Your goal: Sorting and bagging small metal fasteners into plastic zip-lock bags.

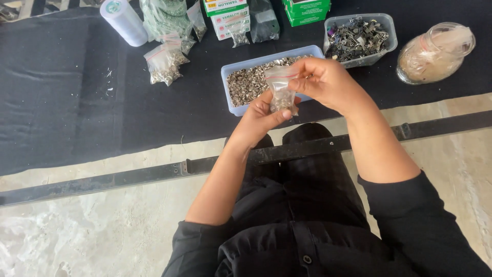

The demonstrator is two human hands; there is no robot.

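I am sitting by a black mat point(77, 102) with lots of things on it. Just past my hands a blue tray point(233, 87) is lying full of small shiny metal bits. Past my right hand point(328, 82) a clear tub point(382, 46) is holding darker metal bits, and a glass jar point(435, 51) is lying on its side further right. Past my left hand point(261, 115) and off to the left, small filled bags point(165, 64) are sitting in a heap, with a white roll point(123, 20) beyond them. Boxes point(225, 15) are standing at the far edge. Nothing is blocking my hands.

I am holding a little clear bag point(281, 90) between both hands, right in front of the tray. My left hand is cupping it from below, with my thumb pressing on the bottom, where the shiny bits are sitting. My right hand is coming over from above, with its fingers pinching the top of the bag. Both my arms are bent in front of my lap.
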